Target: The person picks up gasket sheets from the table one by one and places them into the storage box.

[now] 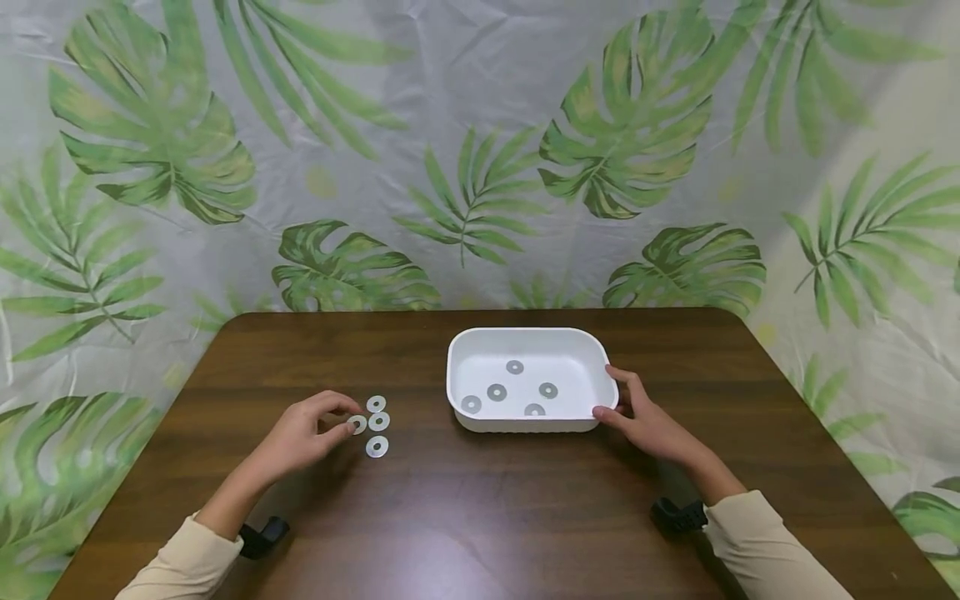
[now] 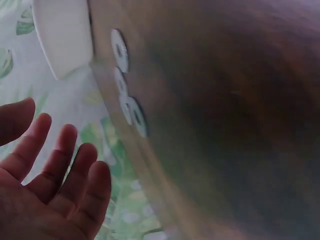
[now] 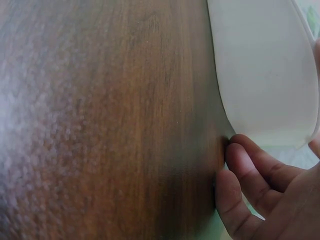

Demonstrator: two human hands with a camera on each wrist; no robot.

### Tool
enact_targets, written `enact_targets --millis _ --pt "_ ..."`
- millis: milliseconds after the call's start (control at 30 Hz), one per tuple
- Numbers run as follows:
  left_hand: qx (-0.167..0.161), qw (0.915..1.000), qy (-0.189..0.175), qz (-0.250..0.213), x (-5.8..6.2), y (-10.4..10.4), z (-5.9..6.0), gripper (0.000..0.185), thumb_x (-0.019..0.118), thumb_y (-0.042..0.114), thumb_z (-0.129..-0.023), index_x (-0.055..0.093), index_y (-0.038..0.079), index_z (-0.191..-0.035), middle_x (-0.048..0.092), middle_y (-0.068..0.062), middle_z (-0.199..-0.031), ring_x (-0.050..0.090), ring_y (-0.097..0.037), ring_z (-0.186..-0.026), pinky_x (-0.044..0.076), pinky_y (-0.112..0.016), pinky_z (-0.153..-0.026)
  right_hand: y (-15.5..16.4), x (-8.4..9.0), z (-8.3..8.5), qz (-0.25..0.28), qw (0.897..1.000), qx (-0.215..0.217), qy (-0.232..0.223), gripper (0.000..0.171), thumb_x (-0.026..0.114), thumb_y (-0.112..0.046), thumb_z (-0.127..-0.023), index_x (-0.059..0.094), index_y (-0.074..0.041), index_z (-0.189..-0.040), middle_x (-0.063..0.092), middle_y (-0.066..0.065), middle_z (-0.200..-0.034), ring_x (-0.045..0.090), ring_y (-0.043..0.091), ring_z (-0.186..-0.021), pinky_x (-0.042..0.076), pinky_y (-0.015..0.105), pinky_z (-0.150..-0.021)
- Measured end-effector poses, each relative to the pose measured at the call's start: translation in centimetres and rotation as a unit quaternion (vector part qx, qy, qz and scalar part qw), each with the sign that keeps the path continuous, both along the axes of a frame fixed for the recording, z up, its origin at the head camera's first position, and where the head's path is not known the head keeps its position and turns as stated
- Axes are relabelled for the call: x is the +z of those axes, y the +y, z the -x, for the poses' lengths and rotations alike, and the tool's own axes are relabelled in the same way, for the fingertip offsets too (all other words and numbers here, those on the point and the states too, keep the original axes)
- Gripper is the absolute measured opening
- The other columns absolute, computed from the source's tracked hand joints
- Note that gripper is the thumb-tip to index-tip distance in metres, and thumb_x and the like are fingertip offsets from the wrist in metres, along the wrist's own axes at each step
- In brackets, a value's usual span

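While our left hand (image 1: 300,437) rests on the brown bench (image 1: 480,517), its fingers (image 1: 330,408) curl toward a cluster of four washers (image 1: 372,423) lying left of centre, and thumb and forefinger close on the nearest washer (image 1: 357,424); from the head view we cannot tell whether it is lifted or only touched. From the left wrist view our fingers (image 2: 60,165) look loosely spread with the palm bare, and the washers (image 2: 127,85) lie in a row along the bench edge of that tilted picture, apart from the hand. Our right hand (image 1: 648,421) sits at the right end of the white tray (image 1: 461,367), thumb on the rim and fingers against the outer wall, so it holds the tray lightly. From the right wrist view the fingers (image 3: 250,170) lie curled together beside the tray (image 3: 265,75) wall, touching the bench. Five more washers (image 1: 513,389) lie flat inside the tray, spread apart from one another. Both forearms wear beige sleeves (image 1: 757,542), and a black strap (image 1: 678,515) shows at each wrist. Behind the bench hangs a leaf-print curtain (image 1: 480,150).
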State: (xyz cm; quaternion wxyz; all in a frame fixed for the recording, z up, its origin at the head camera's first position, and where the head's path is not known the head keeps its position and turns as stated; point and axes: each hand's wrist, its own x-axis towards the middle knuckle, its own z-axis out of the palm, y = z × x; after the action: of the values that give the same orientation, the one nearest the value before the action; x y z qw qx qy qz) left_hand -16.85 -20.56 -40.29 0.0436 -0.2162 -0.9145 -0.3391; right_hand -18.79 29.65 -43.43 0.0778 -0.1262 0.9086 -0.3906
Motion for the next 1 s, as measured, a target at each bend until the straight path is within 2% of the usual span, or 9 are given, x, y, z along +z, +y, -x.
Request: enact_targets --millis 133,300,467,600,767,1000 --pt "0.002 0.9999 -0.009 0.010 -0.8 -0.6 0.3 0.017 0.071 0.005 -0.088 0.071 0.007 -0.106 0.071 -0.006 -0.107 0.067 -0.030 -0.100 0.057 -0.041 -0.078 0.0 0.0 0.0 -0.001 1.000 -0.004 0.003 0.080 0.063 -0.030 -0.097 0.011 -0.007 -0.153 0.053 0.030 -0.128 0.059 0.032 -0.109 0.049 0.026 -0.079" --pt "0.013 0.9990 -0.014 0.039 -1.8 -0.9 1.0 0.020 0.074 0.008 -0.086 0.071 0.007 -0.106 0.070 -0.005 -0.102 0.065 -0.022 -0.089 0.052 -0.033 -0.076 0.0 -0.1 0.0 0.000 1.000 -0.001 0.005 0.079 0.062 -0.029 -0.098 0.011 -0.007 -0.153 0.057 0.027 -0.122 0.058 0.028 -0.104 0.048 0.025 -0.077" --pt "0.028 0.9969 -0.035 0.065 -2.4 -1.3 1.6 0.024 0.075 0.011 -0.084 0.071 0.008 -0.107 0.068 -0.005 -0.100 0.062 -0.019 -0.088 0.049 -0.031 -0.076 -0.2 -0.2 0.0 -0.002 1.000 0.001 0.007 0.079 0.062 -0.029 -0.098 0.011 -0.006 -0.153 0.059 0.023 -0.115 0.057 0.025 -0.099 0.047 0.023 -0.075" --pt "0.020 0.9944 -0.053 0.089 -2.3 -1.2 2.1 0.029 0.076 0.014 -0.084 0.070 0.007 -0.112 0.067 -0.009 -0.105 0.063 -0.022 -0.091 0.050 -0.038 -0.077 -0.1 -0.2 0.0 -0.006 1.000 -0.005 0.012 0.078 0.063 -0.028 -0.098 0.011 -0.006 -0.153 0.059 0.023 -0.115 0.057 0.026 -0.099 0.047 0.023 -0.075" --pt "0.015 0.9875 -0.066 0.142 -2.3 -0.6 2.6 0.035 0.077 0.018 -0.082 0.069 0.004 -0.113 0.063 -0.009 -0.103 0.060 -0.023 -0.092 0.050 -0.043 -0.081 -0.2 -0.3 0.1 -0.007 1.000 -0.005 0.010 0.079 0.063 -0.030 -0.097 0.011 -0.006 -0.153 0.058 0.026 -0.120 0.058 0.027 -0.102 0.048 0.024 -0.077" --pt "0.033 0.9803 -0.074 0.180 -2.0 0.3 3.1 0.031 0.079 0.017 -0.081 0.069 0.007 -0.108 0.061 -0.007 -0.099 0.057 -0.020 -0.088 0.049 -0.042 -0.080 -0.2 -0.3 0.1 -0.002 1.000 -0.002 0.006 0.079 0.062 -0.029 -0.098 0.010 -0.008 -0.154 0.057 0.026 -0.123 0.058 0.027 -0.104 0.048 0.024 -0.077"
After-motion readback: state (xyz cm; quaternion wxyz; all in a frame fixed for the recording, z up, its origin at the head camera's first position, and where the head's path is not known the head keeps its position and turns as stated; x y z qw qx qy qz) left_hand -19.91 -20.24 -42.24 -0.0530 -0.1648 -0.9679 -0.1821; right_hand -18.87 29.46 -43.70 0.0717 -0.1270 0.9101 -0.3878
